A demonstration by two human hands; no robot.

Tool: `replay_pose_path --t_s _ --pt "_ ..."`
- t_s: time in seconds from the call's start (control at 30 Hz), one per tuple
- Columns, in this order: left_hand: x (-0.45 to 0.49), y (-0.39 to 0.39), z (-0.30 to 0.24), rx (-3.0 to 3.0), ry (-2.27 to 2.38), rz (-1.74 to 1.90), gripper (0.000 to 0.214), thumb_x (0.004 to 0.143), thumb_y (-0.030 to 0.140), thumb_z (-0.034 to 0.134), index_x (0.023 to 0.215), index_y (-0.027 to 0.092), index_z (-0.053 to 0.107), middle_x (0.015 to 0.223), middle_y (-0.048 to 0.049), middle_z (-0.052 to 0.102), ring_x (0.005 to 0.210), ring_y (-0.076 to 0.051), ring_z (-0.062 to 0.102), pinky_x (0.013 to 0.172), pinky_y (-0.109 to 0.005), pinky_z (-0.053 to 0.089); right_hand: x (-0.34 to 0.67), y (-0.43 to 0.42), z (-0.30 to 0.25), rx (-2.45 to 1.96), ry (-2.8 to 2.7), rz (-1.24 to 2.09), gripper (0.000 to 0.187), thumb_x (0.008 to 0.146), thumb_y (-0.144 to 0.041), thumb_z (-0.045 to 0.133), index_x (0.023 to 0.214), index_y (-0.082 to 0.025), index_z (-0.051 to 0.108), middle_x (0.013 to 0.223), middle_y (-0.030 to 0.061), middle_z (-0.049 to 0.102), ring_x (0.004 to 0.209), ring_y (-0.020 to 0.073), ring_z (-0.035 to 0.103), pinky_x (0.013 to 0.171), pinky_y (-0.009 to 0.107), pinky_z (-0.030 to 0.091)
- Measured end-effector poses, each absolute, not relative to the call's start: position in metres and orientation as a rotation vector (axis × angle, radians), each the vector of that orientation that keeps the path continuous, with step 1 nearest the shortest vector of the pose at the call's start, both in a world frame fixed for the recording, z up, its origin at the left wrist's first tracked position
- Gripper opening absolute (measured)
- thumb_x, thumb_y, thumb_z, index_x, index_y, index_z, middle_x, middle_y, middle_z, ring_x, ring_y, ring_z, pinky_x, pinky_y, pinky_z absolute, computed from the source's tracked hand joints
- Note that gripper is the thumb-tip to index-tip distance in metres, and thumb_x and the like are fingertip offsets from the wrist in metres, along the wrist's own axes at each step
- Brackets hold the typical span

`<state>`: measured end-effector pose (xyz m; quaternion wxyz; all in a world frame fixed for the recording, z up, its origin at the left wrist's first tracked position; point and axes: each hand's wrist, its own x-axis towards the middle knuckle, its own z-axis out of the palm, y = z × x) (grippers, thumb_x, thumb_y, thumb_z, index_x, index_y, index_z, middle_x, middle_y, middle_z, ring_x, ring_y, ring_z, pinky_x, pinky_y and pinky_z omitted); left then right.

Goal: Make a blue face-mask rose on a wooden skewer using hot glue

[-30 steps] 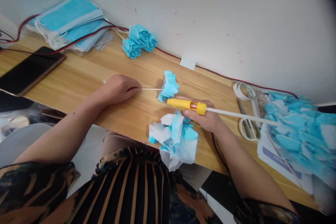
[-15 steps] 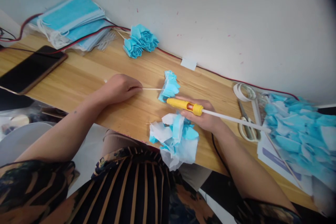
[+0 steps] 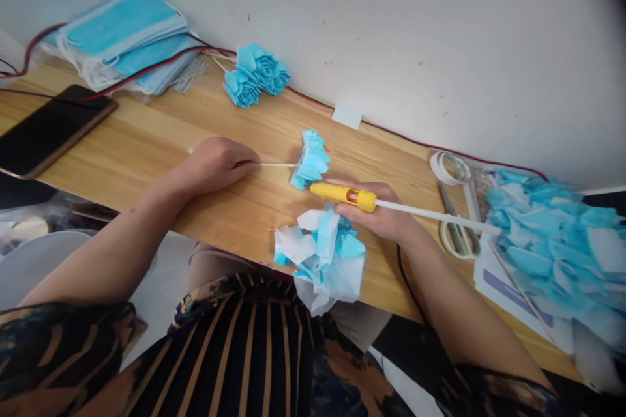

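Note:
Between the thumb and fingers of my left hand [image 3: 222, 166] is a thin pale stick [image 3: 278, 165]. At the stick's right end sits a blue flower [image 3: 313, 159] of layered petals, turned sideways above the table. My right hand [image 3: 381, 212] is closed around a yellow hot glue gun [image 3: 337, 193], whose handle is mostly hidden by the hand. Its nozzle points left, close to the flower's lower edge; I cannot tell whether they touch. A long white glue stick [image 3: 435, 214] juts out of the gun's back. Below lies a pile of blue and white fabric pieces [image 3: 323, 260] at the table edge.
Finished blue flowers [image 3: 257, 75] lie near the wall. Face masks [image 3: 122, 32] and a phone [image 3: 53, 130] are on the left. Tape [image 3: 450, 168], scissors [image 3: 457, 228] and a heap of blue petals [image 3: 552, 228] are on the right. A red-black cable [image 3: 415, 140] runs along the wall.
The whole view has shifted slightly, so things appear a little further left. The glue gun's nozzle has moved very slightly right relative to the flower. Both hands keep their holds.

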<state>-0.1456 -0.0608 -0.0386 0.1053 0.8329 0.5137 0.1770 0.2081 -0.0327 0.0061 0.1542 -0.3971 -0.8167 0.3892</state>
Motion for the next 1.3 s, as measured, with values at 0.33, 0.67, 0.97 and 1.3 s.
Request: replay_pose_path --t_s 0.33,0.67,0.97,1.3 --pt "-0.146 -0.060 -0.042 2.454 1.534 0.484 0.041 0.103 0.041 0.042 0.100 0.020 0.077 0.099 -0.0080 0.080 0.086 -0.021 0.071 0.075 -0.029 0.045 0.263 -0.017 -0.006 -1.114 -1.626 1.547 0.069 0.082 -0.086 0.053 0.076 -0.021 0.074 0.082 0.0141 0.075 0.081 0.0272 0.071 0.065 0.037 0.054" --pt "-0.148 -0.062 -0.036 2.453 1.533 0.440 0.045 0.103 0.044 0.040 0.103 0.017 0.077 0.101 -0.0078 0.080 0.084 -0.021 0.068 0.074 -0.030 0.046 0.305 -0.007 -0.013 -1.543 -1.040 1.568 0.070 0.088 -0.089 0.037 0.075 -0.024 0.062 0.066 0.0094 0.066 0.053 0.0109 0.061 0.041 0.026 0.032" --pt "-0.147 -0.061 -0.037 2.310 1.675 0.371 0.059 0.097 0.057 0.036 0.105 0.017 0.079 0.106 -0.0118 0.080 0.093 -0.029 0.073 0.081 -0.036 0.050 0.327 -0.030 -0.001 -1.452 -0.952 1.546 0.013 0.094 -0.029 0.070 0.095 -0.018 0.076 0.092 0.0072 0.079 0.066 0.0113 0.068 0.056 0.019 0.057" --pt "-0.143 -0.061 -0.030 2.262 1.711 0.319 0.061 0.094 0.058 0.035 0.106 0.018 0.078 0.111 -0.0115 0.080 0.099 -0.031 0.073 0.084 -0.037 0.050 0.326 -0.036 -0.006 -1.456 -0.823 1.460 0.011 0.096 -0.023 0.065 0.095 -0.016 0.074 0.083 0.0061 0.078 0.058 0.0108 0.064 0.045 0.019 0.051"
